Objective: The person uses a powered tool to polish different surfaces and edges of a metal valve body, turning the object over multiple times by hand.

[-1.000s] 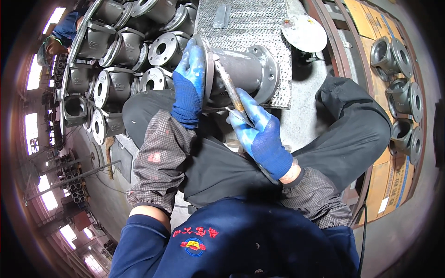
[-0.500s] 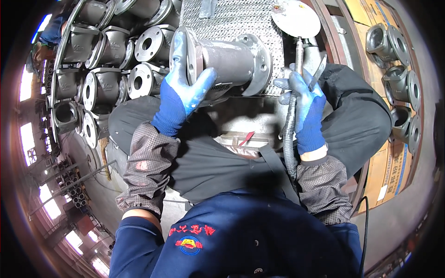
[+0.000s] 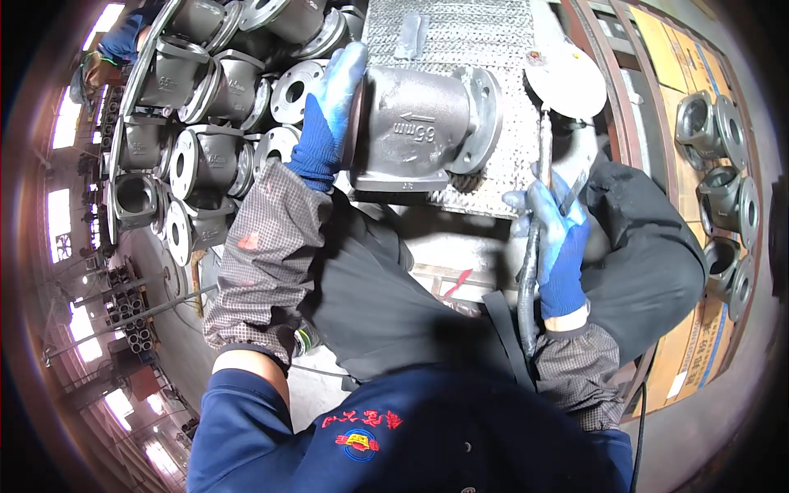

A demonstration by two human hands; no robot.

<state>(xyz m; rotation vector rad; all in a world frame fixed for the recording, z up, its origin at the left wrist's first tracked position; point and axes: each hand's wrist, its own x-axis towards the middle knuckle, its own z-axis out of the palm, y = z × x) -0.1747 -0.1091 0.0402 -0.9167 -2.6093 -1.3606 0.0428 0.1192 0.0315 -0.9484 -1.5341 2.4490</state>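
A grey cast-metal valve body (image 3: 411,123) with round end flanges lies on its side on a textured metal bench top (image 3: 468,41). My left hand (image 3: 333,99), in a blue glove, rests along its left flange with fingers straight and the thumb hidden. My right hand (image 3: 552,218), also gloved, is closed around a slim rod-shaped tool (image 3: 545,144) with a wrapped black hose (image 3: 528,296) running down from it. A flat grey blade (image 3: 574,189) sticks out of the same hand. Beyond the rod's tip is a white round disc (image 3: 567,82).
Several similar valve bodies (image 3: 209,160) are stacked at the left. More valve bodies (image 3: 723,197) stand on cardboard (image 3: 674,320) at the right. A red object (image 3: 458,283) lies below the bench, between my legs. Another person's blue sleeve (image 3: 119,41) shows at far left.
The valve body has rolled, bringing its raised arrow and a flat square flange into view. My left hand's fingers have straightened along the end flange. The right hand still holds the rod tool and blade.
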